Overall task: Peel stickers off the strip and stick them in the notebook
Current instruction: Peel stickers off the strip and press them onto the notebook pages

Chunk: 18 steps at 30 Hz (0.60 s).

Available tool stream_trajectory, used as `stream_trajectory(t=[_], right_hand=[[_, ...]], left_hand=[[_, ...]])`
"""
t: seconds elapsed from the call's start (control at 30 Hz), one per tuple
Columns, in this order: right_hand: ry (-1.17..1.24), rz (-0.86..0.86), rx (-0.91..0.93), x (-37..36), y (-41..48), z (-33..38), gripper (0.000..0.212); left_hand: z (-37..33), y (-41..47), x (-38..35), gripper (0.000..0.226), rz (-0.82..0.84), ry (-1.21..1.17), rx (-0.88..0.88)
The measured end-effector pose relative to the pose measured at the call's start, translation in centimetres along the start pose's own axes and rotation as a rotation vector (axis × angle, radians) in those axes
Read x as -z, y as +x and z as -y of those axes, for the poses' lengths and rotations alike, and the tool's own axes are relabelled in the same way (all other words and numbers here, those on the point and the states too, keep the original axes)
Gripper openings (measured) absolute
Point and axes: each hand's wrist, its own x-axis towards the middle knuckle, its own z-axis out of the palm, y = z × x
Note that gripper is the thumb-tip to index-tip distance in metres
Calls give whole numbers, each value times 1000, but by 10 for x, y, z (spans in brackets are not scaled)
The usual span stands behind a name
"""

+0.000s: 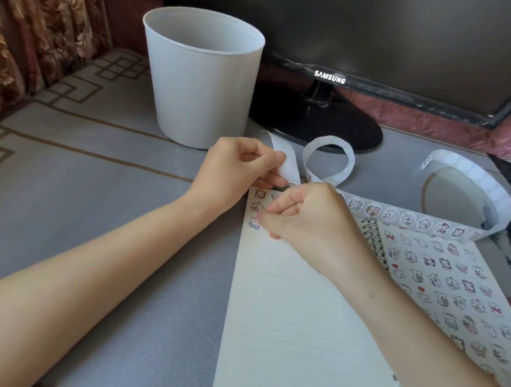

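1. Head view: the strip (409, 220) is pinched at its peeled end between the thumb and fingers of the left hand (238, 166), probably to keep it taut just above the notebook (293, 331).
2. The right hand (306, 222) is curled closed at the page's top corner; whether a sticker is held cannot be told.
3. The rest of the strip is left trailing towards the monitor (371, 28).

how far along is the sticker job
Done: the right page is covered in stickers, and a few sit at the left page's top corner. In hand: the left hand pinches the strip while the right hand works there. Left: most of that page is bare, and stickers remain.
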Motion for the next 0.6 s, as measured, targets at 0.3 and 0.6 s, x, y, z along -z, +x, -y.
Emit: stream_trajectory(t=[0.3,0.6], right_hand=[[67,17,3,3,5,-6,11],[110,13,52,2,4,-6,20]], left_hand=[[1,1,0,18,4,11,-11],[0,0,0,18,1,7,-15]])
